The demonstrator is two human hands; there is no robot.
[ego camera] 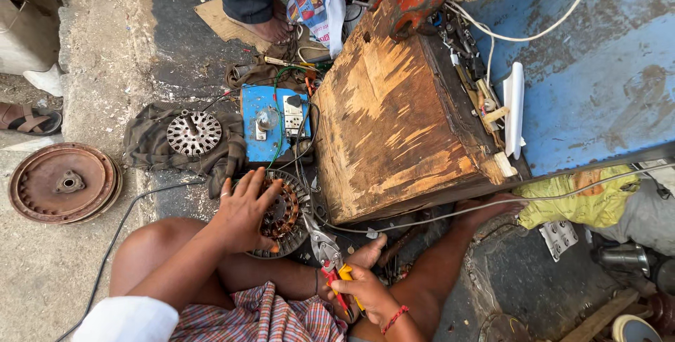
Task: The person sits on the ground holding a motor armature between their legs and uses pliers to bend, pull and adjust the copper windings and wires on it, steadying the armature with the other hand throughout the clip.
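Note:
My left hand (245,210) rests with spread fingers on a round motor stator (287,217) with copper windings, which lies on the ground between my knees. My right hand (364,290) grips the red and yellow handles of a pair of pliers (328,252). The pliers' metal jaws point up toward the right edge of the stator. I sit on the ground with bare legs and a checked cloth over my lap.
A worn wooden box (394,117) stands right of the stator. A blue test board (271,123) with a bulb and a socket lies behind it. A finned rotor (193,133) sits on a dark cloth. A rusty round cover (62,182) lies far left. Another person's foot (271,29) is at the top.

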